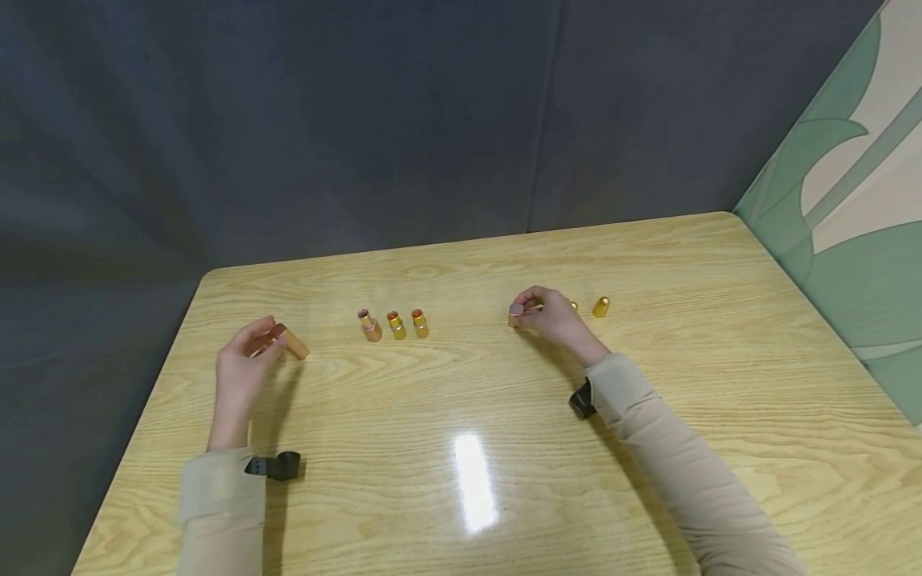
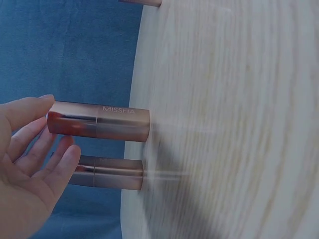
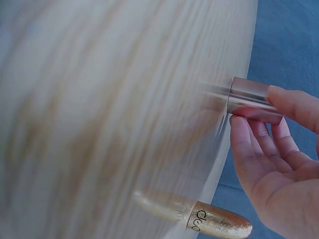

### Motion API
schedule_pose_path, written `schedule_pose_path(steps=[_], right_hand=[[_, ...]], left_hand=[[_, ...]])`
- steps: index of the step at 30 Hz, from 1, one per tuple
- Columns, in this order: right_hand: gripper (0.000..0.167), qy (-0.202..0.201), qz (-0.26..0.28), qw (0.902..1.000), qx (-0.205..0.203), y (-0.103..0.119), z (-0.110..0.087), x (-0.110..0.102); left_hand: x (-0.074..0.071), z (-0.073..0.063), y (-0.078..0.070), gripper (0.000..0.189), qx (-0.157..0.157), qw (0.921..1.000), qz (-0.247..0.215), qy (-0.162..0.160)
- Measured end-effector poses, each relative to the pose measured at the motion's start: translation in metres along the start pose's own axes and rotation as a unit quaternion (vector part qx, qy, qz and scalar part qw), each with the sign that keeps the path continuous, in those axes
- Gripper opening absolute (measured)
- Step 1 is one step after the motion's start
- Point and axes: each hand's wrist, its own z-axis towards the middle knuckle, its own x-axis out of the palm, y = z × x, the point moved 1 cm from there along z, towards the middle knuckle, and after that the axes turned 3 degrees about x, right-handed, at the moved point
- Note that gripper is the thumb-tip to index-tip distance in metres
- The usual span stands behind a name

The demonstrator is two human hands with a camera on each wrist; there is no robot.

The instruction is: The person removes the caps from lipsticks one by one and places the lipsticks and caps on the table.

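At the left of the table, my left hand [image 1: 245, 364] pinches a rose-gold lipstick tube [image 2: 99, 121] marked MISSHA by its upper end, thumb on one side and fingers on the other. A second similar lipstick tube [image 2: 114, 174] stands beside it, partly behind the fingertips. Over on the right, my right hand [image 1: 551, 316] holds a copper lipstick cap [image 3: 254, 100] between thumb and fingers, at the tabletop. A gold cap [image 3: 219, 219] with black lettering stands near that hand. Between the hands is a row of uncapped lipsticks: one copper [image 1: 370, 326] and two gold [image 1: 397, 326] [image 1: 420, 324].
Another gold cap [image 1: 601, 306] stands right of the right hand, and one more [image 1: 574, 306] shows partly behind it. The wooden table [image 1: 403, 440] meets a dark curtain [image 1: 403, 120] at the back. A green patterned panel [image 1: 857, 176] borders the right side.
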Motion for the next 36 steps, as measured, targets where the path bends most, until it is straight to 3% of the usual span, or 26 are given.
schedule_pose_path(steps=[14, 25, 36], right_hand=[[0.021, 0.000, 0.003, 1.0000, 0.003, 0.0014, -0.0007, -0.0005], [0.023, 0.000, 0.001, 0.9999, 0.011, 0.0019, -0.0002, 0.0008], [0.035, 0.000, 0.010, 0.9999, 0.005, 0.0031, 0.0005, 0.0006]], left_hand=[[0.0043, 0.0007, 0.0026, 0.038, 0.016, 0.9991, 0.037, -0.009], [0.0067, 0.0006, 0.0036, 0.035, 0.010, 0.9978, 0.064, -0.011], [0.0101, -0.0007, 0.0029, 0.039, -0.004, 0.9987, 0.049, -0.009]])
